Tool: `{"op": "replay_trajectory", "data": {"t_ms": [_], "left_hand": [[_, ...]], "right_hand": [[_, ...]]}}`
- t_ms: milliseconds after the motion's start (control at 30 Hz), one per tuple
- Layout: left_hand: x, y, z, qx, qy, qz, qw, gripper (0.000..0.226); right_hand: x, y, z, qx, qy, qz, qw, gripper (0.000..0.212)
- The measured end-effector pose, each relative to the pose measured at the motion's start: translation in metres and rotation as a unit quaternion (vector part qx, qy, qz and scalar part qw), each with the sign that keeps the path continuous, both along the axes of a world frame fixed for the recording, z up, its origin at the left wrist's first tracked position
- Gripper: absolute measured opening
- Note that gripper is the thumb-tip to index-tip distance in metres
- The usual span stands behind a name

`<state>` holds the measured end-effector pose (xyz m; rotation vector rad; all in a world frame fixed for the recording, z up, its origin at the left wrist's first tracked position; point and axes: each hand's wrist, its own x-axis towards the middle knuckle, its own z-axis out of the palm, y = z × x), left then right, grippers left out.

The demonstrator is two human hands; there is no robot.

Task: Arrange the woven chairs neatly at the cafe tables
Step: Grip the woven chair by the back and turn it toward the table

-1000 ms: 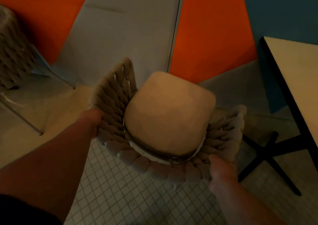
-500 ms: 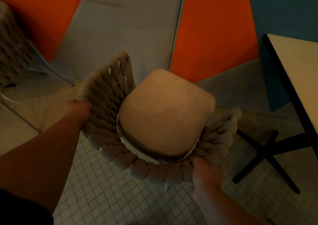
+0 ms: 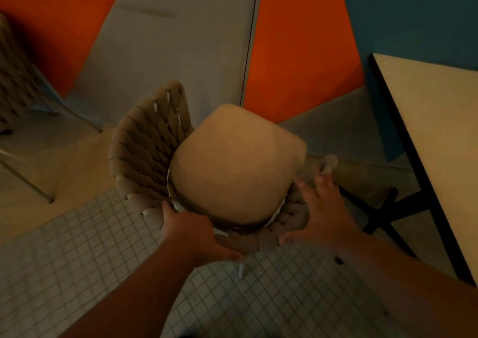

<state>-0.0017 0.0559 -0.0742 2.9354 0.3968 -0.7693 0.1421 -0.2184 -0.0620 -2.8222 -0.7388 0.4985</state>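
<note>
From the head view, the woven chair (image 3: 150, 154) stands on the tiled floor (image 3: 77, 260) at centre, with the worktop (image 3: 426, 130) at 3 o'clock. The left hand (image 3: 188, 231) clamps its rear rim at 7 o'clock, while the right hand (image 3: 323, 208) lies spread, fingers apart, on the rim at 4 o'clock. It is probably light but bulky, with a loose seat cushion (image 3: 232, 167), so the stiff woven rim is the best hold.

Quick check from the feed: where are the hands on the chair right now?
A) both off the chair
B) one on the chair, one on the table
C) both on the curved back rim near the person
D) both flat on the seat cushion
C: the left hand and right hand both rest on the woven back rim of the chair, with the cushion untouched.
</note>
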Motion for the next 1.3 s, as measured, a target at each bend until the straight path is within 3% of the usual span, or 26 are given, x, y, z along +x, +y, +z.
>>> {"op": "replay_trajectory", "data": {"t_ms": [67, 133, 200, 267, 333, 433, 700, 833, 933, 1200, 1300], "left_hand": [[0.002, 0.0, -0.002, 0.004, 0.007, 0.005, 1.0, 0.118], [0.001, -0.002, -0.004, 0.015, -0.013, 0.009, 1.0, 0.11], [0.0, -0.002, -0.006, 0.029, -0.031, 0.01, 0.999, 0.109], [0.0, -0.002, -0.008, 0.036, -0.048, 0.007, 0.998, 0.111], [0.001, -0.003, -0.011, 0.038, -0.063, 0.003, 0.997, 0.11], [0.0, -0.002, -0.01, 0.046, -0.063, -0.011, 0.997, 0.111], [-0.004, 0.013, -0.001, 0.016, -0.056, -0.043, 0.997, 0.115], [-0.002, 0.037, 0.007, -0.004, -0.027, -0.102, 0.994, 0.117], [0.009, 0.049, 0.01, 0.005, -0.016, -0.139, 0.99, 0.117], [0.032, 0.069, 0.008, 0.006, -0.017, -0.187, 0.982, 0.104], [0.031, 0.08, 0.01, 0.006, -0.022, -0.189, 0.982, 0.108]], "right_hand": [[0.034, 0.003, 0.014, -0.126, -0.001, 0.144, 0.982, 0.16], [0.056, 0.012, 0.022, -0.212, 0.011, 0.228, 0.95, 0.166], [0.069, 0.023, 0.022, -0.286, 0.038, 0.261, 0.921, 0.168], [0.074, 0.028, 0.018, -0.329, 0.05, 0.269, 0.904, 0.154], [0.076, 0.028, 0.011, -0.307, 0.013, 0.29, 0.906, 0.123], [0.073, 0.021, 0.003, -0.257, -0.019, 0.292, 0.921, 0.109], [0.053, 0.018, 0.004, -0.215, -0.005, 0.268, 0.939, 0.115], [0.02, 0.016, -0.004, -0.144, -0.008, 0.221, 0.965, 0.124], [0.006, 0.018, -0.008, -0.143, -0.021, 0.187, 0.972, 0.132], [-0.008, 0.012, -0.017, -0.087, -0.021, 0.128, 0.988, 0.129], [-0.014, 0.021, -0.016, -0.064, -0.038, 0.115, 0.991, 0.116]]}}
